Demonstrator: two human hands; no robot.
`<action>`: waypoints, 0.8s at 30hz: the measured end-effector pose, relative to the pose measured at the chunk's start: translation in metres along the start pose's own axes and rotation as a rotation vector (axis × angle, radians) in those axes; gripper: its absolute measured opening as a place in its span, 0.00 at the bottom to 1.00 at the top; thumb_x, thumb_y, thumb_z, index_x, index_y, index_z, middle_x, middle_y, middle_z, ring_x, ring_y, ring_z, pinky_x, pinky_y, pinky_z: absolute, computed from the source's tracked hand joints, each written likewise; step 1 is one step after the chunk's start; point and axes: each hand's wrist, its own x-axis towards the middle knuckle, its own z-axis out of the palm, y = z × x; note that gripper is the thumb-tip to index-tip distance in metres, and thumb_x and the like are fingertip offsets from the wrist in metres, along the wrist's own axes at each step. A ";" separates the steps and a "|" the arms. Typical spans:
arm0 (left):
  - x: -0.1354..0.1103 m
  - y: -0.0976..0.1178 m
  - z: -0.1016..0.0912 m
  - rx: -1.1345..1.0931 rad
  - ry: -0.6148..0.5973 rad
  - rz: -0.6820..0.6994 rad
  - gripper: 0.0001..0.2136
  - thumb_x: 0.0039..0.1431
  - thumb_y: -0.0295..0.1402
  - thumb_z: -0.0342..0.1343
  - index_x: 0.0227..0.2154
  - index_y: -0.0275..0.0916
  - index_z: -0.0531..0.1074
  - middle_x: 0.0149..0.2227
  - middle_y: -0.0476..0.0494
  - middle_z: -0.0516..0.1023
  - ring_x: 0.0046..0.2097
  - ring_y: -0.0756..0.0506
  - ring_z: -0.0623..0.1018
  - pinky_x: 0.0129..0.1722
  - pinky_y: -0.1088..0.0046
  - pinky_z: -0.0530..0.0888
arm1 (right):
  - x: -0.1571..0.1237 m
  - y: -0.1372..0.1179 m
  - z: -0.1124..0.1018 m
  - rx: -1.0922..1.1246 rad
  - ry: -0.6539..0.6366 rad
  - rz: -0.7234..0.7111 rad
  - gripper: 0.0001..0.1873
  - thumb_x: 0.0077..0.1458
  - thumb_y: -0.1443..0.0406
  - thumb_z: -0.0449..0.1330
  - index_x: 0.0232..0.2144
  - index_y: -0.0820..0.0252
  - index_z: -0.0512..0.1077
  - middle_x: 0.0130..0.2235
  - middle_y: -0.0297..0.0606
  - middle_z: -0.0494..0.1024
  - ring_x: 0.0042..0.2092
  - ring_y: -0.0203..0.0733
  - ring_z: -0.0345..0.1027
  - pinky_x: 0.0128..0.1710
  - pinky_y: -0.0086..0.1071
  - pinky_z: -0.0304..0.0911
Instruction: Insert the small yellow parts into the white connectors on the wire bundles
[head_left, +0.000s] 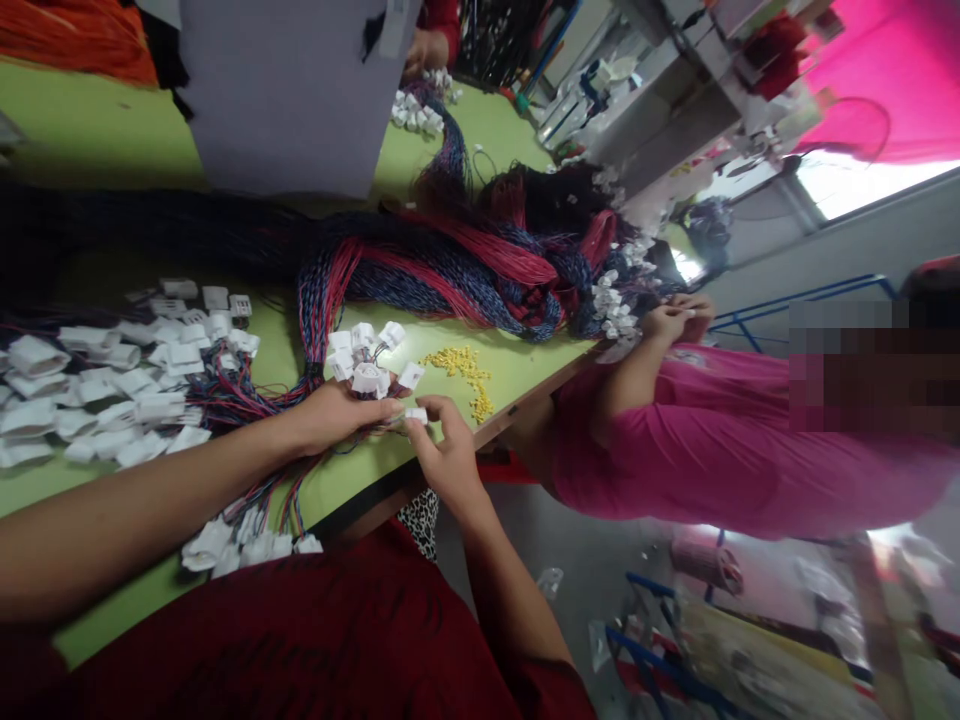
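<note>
My left hand (337, 412) is closed around a small bunch of wires whose white connectors (369, 378) stick up above the fingers. Just to its right, my right hand (448, 455) pinches one white connector (415, 415) between thumb and forefinger. Thin wires run from that connector toward the left hand. A scatter of small yellow pieces (454, 365) lies on the green table beyond the right hand. Many white connectors (97, 385) with wires are heaped left of my left arm, and more connectors (247, 540) hang near my body.
Thick bundles of red, blue and black wires (450, 270) stretch across the green table (525, 375). A grey panel (281, 95) stands behind them. A co-worker in a pink shirt (675, 440) handles connectors at the right. Another person's hand (426, 52) shows at the back.
</note>
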 end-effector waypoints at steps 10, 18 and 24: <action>0.004 -0.001 -0.003 -0.231 -0.156 -0.044 0.13 0.50 0.38 0.60 0.37 0.39 0.70 0.22 0.52 0.71 0.22 0.53 0.69 0.21 0.78 0.65 | -0.010 -0.002 -0.022 -0.091 -0.251 -0.126 0.08 0.55 0.61 0.56 0.36 0.56 0.71 0.31 0.35 0.71 0.32 0.37 0.64 0.34 0.32 0.60; 0.002 0.001 -0.003 -0.027 -0.140 -0.012 0.07 0.46 0.35 0.62 0.27 0.38 0.75 0.24 0.50 0.74 0.25 0.52 0.69 0.25 0.77 0.66 | 0.001 -0.016 -0.002 0.125 0.006 -0.183 0.15 0.55 0.64 0.54 0.46 0.50 0.69 0.39 0.37 0.75 0.37 0.38 0.68 0.38 0.35 0.64; 0.001 0.003 -0.002 0.051 -0.105 -0.041 0.06 0.42 0.33 0.64 0.25 0.39 0.76 0.23 0.48 0.75 0.26 0.49 0.71 0.27 0.74 0.67 | 0.026 0.030 0.000 0.014 0.184 0.012 0.14 0.55 0.61 0.53 0.42 0.57 0.71 0.36 0.39 0.77 0.35 0.40 0.69 0.39 0.37 0.64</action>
